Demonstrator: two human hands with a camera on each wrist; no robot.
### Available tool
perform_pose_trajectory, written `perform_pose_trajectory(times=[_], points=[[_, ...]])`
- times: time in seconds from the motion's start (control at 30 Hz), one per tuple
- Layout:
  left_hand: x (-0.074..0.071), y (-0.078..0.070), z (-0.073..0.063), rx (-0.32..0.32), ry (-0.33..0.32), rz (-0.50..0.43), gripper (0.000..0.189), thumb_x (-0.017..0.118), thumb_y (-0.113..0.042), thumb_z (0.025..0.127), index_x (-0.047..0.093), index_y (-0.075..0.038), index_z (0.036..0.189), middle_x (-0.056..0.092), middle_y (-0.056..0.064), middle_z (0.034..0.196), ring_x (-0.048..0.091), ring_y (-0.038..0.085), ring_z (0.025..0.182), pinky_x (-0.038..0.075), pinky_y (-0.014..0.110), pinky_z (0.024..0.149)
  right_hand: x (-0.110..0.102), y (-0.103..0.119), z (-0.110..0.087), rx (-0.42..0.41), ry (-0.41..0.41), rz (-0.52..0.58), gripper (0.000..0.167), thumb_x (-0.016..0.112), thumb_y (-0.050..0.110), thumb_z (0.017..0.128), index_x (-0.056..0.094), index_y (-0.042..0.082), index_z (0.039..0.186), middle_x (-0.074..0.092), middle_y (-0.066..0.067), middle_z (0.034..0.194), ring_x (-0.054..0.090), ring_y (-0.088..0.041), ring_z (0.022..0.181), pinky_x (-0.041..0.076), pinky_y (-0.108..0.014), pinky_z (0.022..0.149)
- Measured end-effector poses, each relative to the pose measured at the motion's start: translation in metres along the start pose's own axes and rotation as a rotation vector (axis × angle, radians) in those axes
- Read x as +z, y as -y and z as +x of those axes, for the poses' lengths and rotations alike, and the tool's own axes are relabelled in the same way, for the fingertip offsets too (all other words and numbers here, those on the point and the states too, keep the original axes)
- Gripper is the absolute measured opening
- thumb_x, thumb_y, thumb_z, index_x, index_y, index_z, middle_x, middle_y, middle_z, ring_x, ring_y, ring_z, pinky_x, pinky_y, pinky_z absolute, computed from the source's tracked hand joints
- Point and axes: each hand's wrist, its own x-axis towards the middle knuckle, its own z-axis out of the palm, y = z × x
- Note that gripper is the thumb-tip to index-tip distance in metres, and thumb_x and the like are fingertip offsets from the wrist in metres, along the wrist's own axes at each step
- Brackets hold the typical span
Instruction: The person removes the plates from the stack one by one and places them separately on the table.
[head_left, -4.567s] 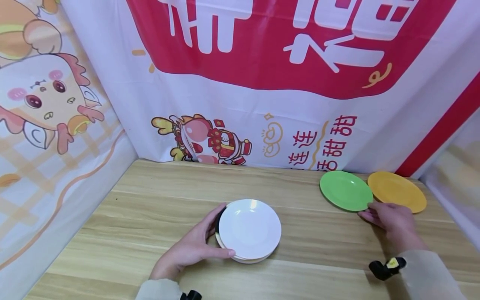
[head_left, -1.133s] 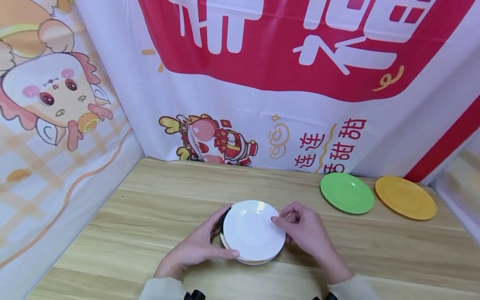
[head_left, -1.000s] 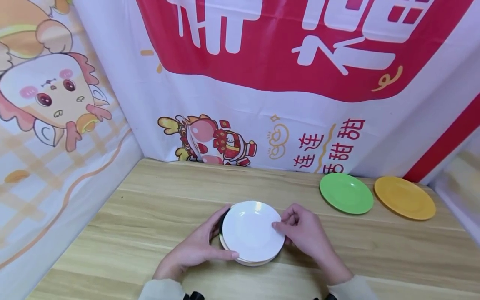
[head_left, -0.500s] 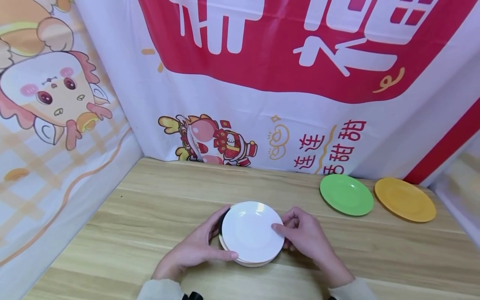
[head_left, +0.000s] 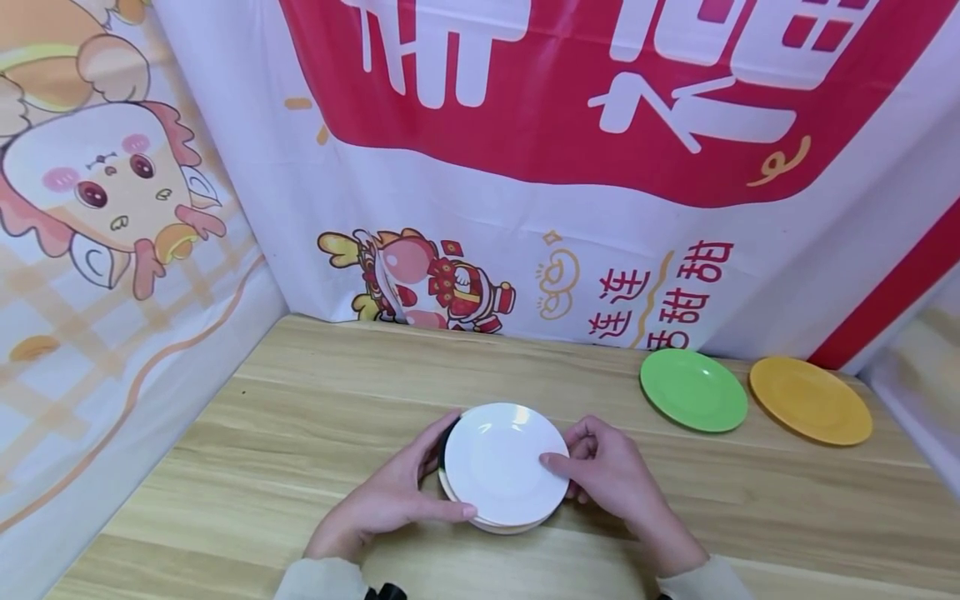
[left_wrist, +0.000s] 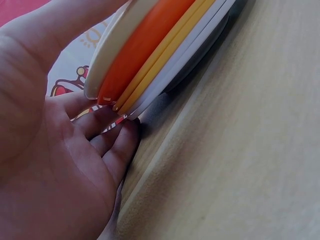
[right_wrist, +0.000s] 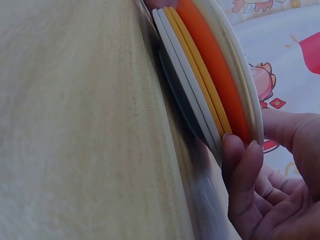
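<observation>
A stack of plates [head_left: 506, 467] sits on the wooden table, topped by a white plate [head_left: 501, 454]. Edge-on in the left wrist view, it shows a cream rim, an orange layer [left_wrist: 142, 52], two yellow rims [left_wrist: 167, 52] and pale rims beneath. My left hand [head_left: 401, 492] grips its left side, thumb on the top rim, fingers around the far edge. Opposite, my right hand [head_left: 609, 468] pinches the right side, its thumb on the white plate. In the right wrist view its curled fingertips [right_wrist: 235, 150] meet the edges of the lower layers.
A green plate [head_left: 693, 390] and a yellow plate [head_left: 812, 402] lie side by side at the back right, against the printed cloth backdrop [head_left: 480, 200]. Another printed cloth [head_left: 97, 250] walls off the left. Bare wood of the tabletop [head_left: 300, 417] surrounds the stack.
My right hand has left the green plate and come to the stack's right side. The green plate now sits slightly apart from the yellow one. My left hand has kept its hold.
</observation>
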Motion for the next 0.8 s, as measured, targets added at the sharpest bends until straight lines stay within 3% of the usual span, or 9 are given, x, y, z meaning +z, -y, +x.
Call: perform_pose_trajectory(times=[0.47, 0.8], points=[[-0.0019, 0.0026, 0.0005, -0.025, 0.008, -0.033, 0.129, 0.102, -0.016, 0.072, 0.022, -0.026, 0.173, 0.025, 0.005, 0.18, 0.023, 0.033, 0.166, 0.018, 0.051, 0.136, 0.0006, -0.0026, 0.0008, -0.005, 0.007, -0.002, 0.035, 0.091, 0.024, 0.088, 0.067, 0.004, 0.106, 0.067, -0.008, 0.076, 0.063, -0.02, 0.056, 0.055, -0.03, 0.048], [-0.0042, 0.0025, 0.0011, 0.01, 0.037, -0.053, 0.124, 0.097, -0.007, 0.075, 0.022, -0.022, 0.173, 0.021, 0.009, 0.181, 0.021, 0.037, 0.167, 0.015, 0.054, 0.136, 0.0002, -0.0029, 0.0026, 0.011, 0.006, -0.003, 0.033, 0.09, 0.023, 0.089, 0.067, 0.006, 0.104, 0.067, -0.008, 0.077, 0.064, -0.021, 0.056, 0.055, -0.03, 0.049]])
